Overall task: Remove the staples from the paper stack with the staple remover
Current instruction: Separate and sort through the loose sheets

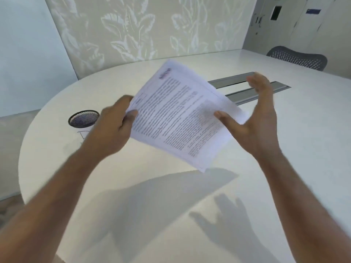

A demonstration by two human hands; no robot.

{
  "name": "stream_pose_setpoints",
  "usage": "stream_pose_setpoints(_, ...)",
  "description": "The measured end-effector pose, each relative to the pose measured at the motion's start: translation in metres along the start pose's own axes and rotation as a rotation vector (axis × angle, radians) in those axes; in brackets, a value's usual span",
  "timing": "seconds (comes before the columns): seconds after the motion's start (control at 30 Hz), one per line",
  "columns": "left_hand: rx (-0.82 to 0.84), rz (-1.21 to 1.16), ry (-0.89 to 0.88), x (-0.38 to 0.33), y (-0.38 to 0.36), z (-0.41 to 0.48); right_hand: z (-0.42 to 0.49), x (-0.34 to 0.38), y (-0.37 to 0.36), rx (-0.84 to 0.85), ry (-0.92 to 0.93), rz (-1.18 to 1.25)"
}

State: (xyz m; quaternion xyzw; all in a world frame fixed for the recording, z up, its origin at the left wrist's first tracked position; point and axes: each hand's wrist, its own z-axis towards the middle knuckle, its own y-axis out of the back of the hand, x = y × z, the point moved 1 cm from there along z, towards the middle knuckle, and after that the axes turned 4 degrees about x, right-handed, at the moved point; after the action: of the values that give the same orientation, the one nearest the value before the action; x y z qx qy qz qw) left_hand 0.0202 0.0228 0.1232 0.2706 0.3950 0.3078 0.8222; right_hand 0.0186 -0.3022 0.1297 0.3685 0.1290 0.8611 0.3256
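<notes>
My left hand (114, 128) and my right hand (260, 118) are both bare: no gloves, no rings that I can make out, no watch or band at either wrist. My forearms are bare too, all the way from the wrists to the bottom corners of the view, so no sleeve or cuff shows anywhere. Fine hair runs along the outer edge of my right forearm; the left one is too blurred to tell. My fingers are long and slim, with short nails, the thumbnail on my left hand showing pale. Both hands are softened by blur, so smaller marks or lines cannot be made out.
</notes>
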Motion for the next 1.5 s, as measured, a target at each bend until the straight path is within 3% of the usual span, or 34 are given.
stream_pose_setpoints(0.1, 0.087, 0.103, -0.114, -0.028, 0.024, 0.023, 0.019, 0.022, -0.003, 0.237, -0.020, 0.025)
stream_pose_setpoints(0.3, 0.006, 0.025, -0.190, -0.046, 0.059, 0.045, 0.015, 0.017, -0.008, 0.255, -0.087, 0.377)
stream_pose_setpoints(0.43, -0.127, -0.522, -0.014, -0.014, 0.049, 0.032, 0.000, 0.008, -0.023, 0.201, -0.192, 0.580)
stream_pose_setpoints(0.57, -0.031, -0.852, 0.147, -0.012, -0.008, 0.014, -0.017, 0.002, -0.034, 0.144, -0.292, 0.741)
stream_pose_setpoints(0.8, -0.182, -0.676, 0.245, -0.010, -0.071, -0.026, -0.056, -0.014, -0.061, 0.161, -0.431, 0.715)
stream_pose_setpoints(1.2, -0.098, -0.741, 0.335, 0.003, -0.065, -0.026, -0.061, -0.018, -0.063, 0.251, -0.489, 0.749)
stream_pose_setpoints(1.3, -0.017, -0.864, 0.451, 0.016, -0.064, -0.029, -0.064, -0.018, -0.064, 0.393, -0.599, 0.860)
stream_pose_setpoints(1.5, 0.072, -1.008, 0.783, 0.029, -0.094, -0.063, -0.097, -0.034, -0.073, 0.595, -0.737, 0.764)
